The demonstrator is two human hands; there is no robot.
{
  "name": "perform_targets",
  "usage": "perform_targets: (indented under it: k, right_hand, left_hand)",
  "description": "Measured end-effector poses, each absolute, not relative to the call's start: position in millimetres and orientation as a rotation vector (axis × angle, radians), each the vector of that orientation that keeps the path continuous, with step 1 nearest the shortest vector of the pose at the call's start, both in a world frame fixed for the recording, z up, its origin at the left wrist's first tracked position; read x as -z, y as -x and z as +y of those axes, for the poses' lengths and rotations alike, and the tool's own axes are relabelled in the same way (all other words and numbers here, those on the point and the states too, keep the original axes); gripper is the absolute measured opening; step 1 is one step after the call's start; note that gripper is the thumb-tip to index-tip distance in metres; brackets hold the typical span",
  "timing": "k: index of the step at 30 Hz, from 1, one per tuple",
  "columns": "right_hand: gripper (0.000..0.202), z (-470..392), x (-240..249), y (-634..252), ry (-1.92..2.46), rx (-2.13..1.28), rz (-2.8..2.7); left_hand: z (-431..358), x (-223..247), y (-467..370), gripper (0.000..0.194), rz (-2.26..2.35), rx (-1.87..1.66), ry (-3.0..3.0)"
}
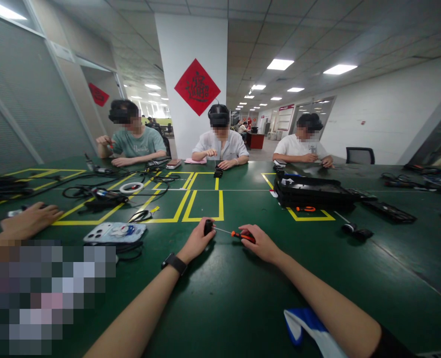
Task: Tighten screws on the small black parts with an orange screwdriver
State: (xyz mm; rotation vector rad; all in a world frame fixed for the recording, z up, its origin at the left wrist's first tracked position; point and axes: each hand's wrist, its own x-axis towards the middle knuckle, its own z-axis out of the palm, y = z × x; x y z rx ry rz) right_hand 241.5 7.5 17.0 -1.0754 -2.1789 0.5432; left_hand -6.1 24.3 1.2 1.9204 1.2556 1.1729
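My left hand (pixel 199 239), with a dark watch on its wrist, is closed on a small black part (pixel 208 227) above the green table (pixel 220 303). Closed around the orange and black handle of a screwdriver (pixel 243 237) is my right hand (pixel 259 241). The screwdriver's thin metal shaft points left, and its tip is at the black part. Whether the tip sits in the part or only touches it is too small to tell.
A phone (pixel 115 232) and cables lie left, near another person's hand (pixel 37 219). Black trays (pixel 313 191) and an orange tool (pixel 305 209) are right of centre. A blue and white cloth (pixel 309 325) lies by my right forearm. Three people sit opposite.
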Motion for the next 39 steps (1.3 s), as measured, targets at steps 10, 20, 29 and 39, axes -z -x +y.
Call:
perform_targets:
  k: [10, 20, 29, 39]
  right_hand:
    - [0.038, 5.5, -21.1, -238.4, 1.016, -0.504, -2.194]
    - [0.031, 13.8, -15.2, -246.9, 1.021, -0.502, -2.164]
    - [0.027, 9.9, -17.5, -241.1, 1.078, -0.539, -2.135]
    - [0.035, 11.5, -14.1, -241.1, 1.059, -0.483, -2.113]
  left_hand:
    - [23.7, -2.3, 5.5, 0.029, 1.266, -1.171, -1.917]
    - [23.8, -3.7, 5.7, 0.029, 1.275, -1.178, -1.879]
    - [24.3, -2.3, 5.2, 0.029, 1.262, -1.175, -1.892]
    - [24.5, -2.2, 5.4, 0.029, 1.285, -1.161, -1.875]
